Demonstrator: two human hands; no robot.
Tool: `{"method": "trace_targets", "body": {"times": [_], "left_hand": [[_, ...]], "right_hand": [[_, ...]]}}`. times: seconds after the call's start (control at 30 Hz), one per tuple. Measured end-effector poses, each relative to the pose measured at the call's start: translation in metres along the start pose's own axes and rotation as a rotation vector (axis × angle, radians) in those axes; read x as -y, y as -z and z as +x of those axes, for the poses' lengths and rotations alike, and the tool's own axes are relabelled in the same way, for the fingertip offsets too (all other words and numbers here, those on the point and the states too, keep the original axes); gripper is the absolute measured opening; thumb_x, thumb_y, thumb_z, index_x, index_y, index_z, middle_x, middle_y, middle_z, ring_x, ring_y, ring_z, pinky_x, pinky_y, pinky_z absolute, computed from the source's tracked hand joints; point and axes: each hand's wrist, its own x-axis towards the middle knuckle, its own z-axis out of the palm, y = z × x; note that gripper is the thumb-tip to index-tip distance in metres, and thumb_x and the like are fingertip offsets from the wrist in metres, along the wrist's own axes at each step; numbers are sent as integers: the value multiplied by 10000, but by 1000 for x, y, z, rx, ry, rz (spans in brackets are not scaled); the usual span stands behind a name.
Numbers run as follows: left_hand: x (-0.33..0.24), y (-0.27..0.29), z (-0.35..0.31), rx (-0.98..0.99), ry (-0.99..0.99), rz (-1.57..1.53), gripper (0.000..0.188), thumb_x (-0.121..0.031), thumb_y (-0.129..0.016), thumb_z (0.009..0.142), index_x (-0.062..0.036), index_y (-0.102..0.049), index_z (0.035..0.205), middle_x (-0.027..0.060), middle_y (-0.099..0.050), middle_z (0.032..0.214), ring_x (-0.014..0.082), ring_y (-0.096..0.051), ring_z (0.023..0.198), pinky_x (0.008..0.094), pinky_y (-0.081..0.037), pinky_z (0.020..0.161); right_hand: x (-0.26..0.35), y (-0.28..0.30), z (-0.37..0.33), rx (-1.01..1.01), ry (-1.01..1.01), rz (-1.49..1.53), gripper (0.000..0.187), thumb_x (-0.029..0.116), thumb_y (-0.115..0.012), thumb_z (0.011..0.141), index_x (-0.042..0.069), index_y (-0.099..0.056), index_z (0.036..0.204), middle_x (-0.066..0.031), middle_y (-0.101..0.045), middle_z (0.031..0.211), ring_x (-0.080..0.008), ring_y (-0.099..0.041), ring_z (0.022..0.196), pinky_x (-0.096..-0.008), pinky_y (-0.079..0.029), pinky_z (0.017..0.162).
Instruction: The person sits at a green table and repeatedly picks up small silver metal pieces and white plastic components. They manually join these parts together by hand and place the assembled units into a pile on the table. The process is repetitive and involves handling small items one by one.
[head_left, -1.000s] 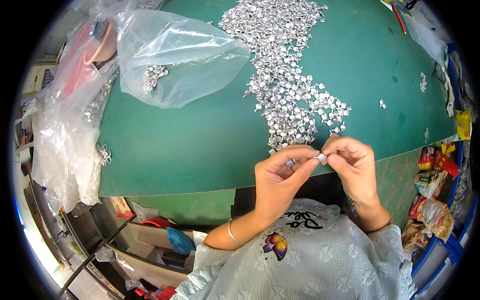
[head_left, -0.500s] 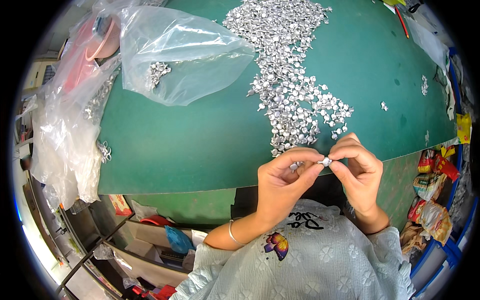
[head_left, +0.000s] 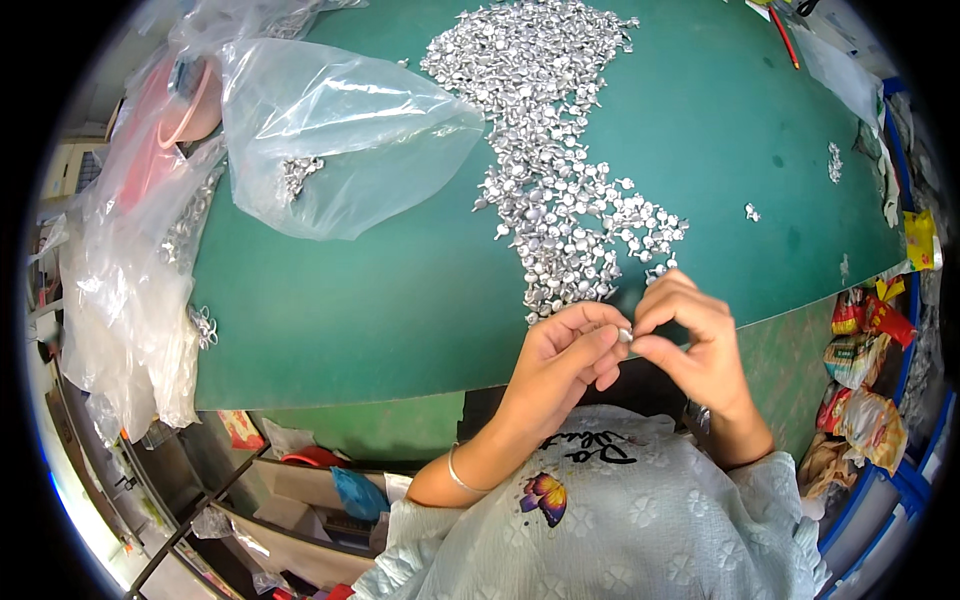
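Note:
Over the near edge of the green table (head_left: 420, 290), both my hands meet at one small silver metal piece (head_left: 626, 337). It has a rounded, shiny body; the fingers cover the rest. My left hand (head_left: 568, 352) is closed, pinching the piece between thumb and fingers. From the other side, my right hand (head_left: 695, 335) pinches at its right end with thumb and forefinger. Just beyond the fingers spreads a long pile of similar silver pieces (head_left: 545, 150), with round heads and short side tabs.
A clear plastic bag (head_left: 350, 130) with a few silver pieces lies left of the pile. Farther left are another plastic bag (head_left: 120, 320) and a pink basket (head_left: 195, 105). Loose pieces (head_left: 752, 212) lie at right. Colourful packages (head_left: 868, 430) stand beyond the right edge, beside blue rails.
My hands have shifted slightly left and down, and the metal piece is turned between them. The left fingers are curled more around it. The whole view has moved a little.

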Motion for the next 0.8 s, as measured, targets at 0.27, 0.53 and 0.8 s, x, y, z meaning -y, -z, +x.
{"method": "trace_targets", "body": {"times": [0.27, 0.53, 0.8], "left_hand": [[13, -19, 14, -46, -165, -83, 126, -98, -460, 898, -15, -530, 962, 23, -465, 766, 63, -363, 611, 205, -331, 538], [9, -5, 11, -59, -131, 64, 194, -68, -405, 905, 13, -535, 1024, 35, -493, 752, 75, -385, 605, 213, -345, 543], [12, -8, 9, -125, -265, 340, 184, -1, -498, 852, 14, -546, 1029, 59, -542, 835, 77, -453, 666, 207, -387, 592]], "right_hand": [[-24, 12, 28, -324, -126, -312, 41, -15, -629, 722, -19, -614, 760, -82, -583, 684, -148, -510, 633, -253, -411, 579], [-41, 34, 30, -295, -37, -735, 90, 27, -655, 692, 5, -620, 772, -65, -583, 768, -226, -505, 739, -315, -385, 686], [-22, 25, 21, -318, -50, -414, 46, 16, -638, 705, 8, -616, 745, -69, -600, 747, -208, -528, 717, -302, -405, 680]]}}
